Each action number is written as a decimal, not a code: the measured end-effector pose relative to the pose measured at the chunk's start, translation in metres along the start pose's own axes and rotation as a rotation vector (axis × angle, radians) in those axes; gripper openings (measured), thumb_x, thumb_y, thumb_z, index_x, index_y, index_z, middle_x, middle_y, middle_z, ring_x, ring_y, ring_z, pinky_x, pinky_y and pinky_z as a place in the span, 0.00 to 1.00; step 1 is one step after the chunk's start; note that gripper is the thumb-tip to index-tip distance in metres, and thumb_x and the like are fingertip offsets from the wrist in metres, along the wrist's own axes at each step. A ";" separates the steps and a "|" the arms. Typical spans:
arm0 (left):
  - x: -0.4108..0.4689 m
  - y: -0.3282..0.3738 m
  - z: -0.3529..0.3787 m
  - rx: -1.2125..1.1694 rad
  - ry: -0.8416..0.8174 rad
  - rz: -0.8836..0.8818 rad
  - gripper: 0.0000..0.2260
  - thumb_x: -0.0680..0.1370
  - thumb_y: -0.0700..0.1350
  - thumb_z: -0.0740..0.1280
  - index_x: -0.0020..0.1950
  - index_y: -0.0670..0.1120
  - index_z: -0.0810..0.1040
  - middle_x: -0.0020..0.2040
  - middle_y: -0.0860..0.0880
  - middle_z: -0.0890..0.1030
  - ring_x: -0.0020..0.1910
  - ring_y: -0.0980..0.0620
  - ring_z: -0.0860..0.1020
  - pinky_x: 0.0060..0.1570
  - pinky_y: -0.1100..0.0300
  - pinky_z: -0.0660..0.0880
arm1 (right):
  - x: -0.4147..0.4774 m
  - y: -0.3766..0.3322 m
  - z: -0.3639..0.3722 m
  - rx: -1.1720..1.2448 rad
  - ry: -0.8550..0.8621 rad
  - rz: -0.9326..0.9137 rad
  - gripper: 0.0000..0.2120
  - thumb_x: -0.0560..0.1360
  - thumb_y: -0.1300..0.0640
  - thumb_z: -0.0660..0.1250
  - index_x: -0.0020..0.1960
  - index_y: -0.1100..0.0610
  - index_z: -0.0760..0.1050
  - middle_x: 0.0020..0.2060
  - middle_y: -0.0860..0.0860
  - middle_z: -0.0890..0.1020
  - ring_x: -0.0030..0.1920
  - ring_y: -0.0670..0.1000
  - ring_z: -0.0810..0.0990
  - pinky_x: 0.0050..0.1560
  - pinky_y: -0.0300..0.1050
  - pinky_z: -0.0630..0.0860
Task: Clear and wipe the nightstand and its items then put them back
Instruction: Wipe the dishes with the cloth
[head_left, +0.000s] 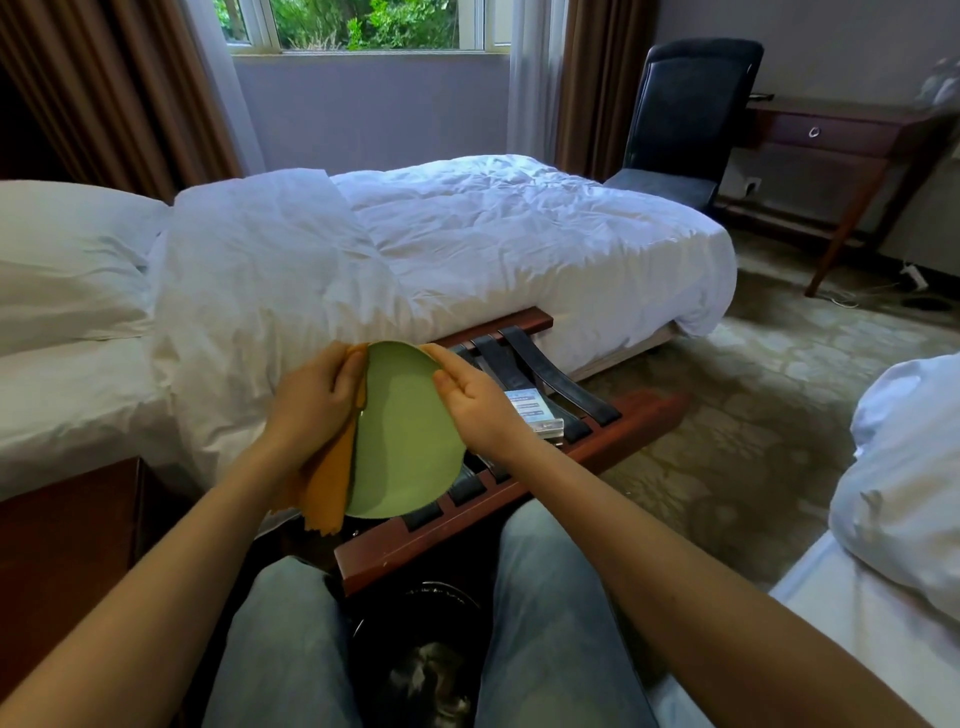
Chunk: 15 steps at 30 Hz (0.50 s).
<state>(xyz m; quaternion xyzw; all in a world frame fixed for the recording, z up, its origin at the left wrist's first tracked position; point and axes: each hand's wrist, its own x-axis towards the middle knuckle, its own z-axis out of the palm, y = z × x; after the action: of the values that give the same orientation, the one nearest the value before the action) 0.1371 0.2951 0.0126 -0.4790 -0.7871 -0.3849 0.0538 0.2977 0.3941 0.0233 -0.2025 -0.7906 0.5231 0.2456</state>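
A light green plate (410, 431) is held tilted on edge above the luggage rack, its face toward me. My left hand (317, 400) grips its left rim together with an orange cloth (327, 483) that hangs down behind and below the plate. My right hand (478, 400) holds the right rim, thumb on the face and fingers curled behind. The dark wooden nightstand (67, 535) stands at the lower left, only its corner showing.
A wooden luggage rack (519, 483) with black straps stands before my knees, a small acrylic sign card (532, 410) lying on it. A white bed (415, 249) lies beyond, another bed (893, 519) at right. A black bin (421, 654) sits between my legs. Chair and desk stand far right.
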 end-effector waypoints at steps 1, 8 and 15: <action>0.003 0.001 -0.001 0.024 -0.017 0.012 0.13 0.79 0.53 0.55 0.40 0.46 0.67 0.31 0.50 0.71 0.38 0.42 0.74 0.36 0.55 0.62 | 0.002 -0.001 -0.003 -0.018 -0.019 -0.003 0.19 0.81 0.60 0.53 0.72 0.56 0.64 0.67 0.57 0.72 0.67 0.54 0.70 0.68 0.50 0.66; 0.018 0.018 -0.009 0.194 -0.062 0.405 0.16 0.77 0.55 0.51 0.55 0.48 0.72 0.46 0.43 0.78 0.43 0.41 0.77 0.39 0.52 0.73 | 0.011 -0.017 -0.013 -0.181 -0.140 -0.099 0.18 0.81 0.61 0.55 0.71 0.57 0.65 0.68 0.54 0.71 0.67 0.49 0.68 0.63 0.34 0.61; 0.003 -0.001 0.018 0.019 0.169 -0.174 0.09 0.81 0.44 0.56 0.50 0.40 0.73 0.47 0.36 0.78 0.47 0.36 0.76 0.40 0.52 0.65 | 0.013 -0.004 -0.008 -0.076 0.139 0.121 0.13 0.76 0.54 0.62 0.59 0.56 0.73 0.43 0.51 0.78 0.49 0.56 0.79 0.52 0.56 0.76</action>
<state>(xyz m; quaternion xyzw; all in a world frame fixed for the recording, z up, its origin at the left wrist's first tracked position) 0.1396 0.3091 0.0004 -0.3744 -0.8219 -0.4196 0.0910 0.2922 0.4055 0.0322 -0.2948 -0.7772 0.4914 0.2601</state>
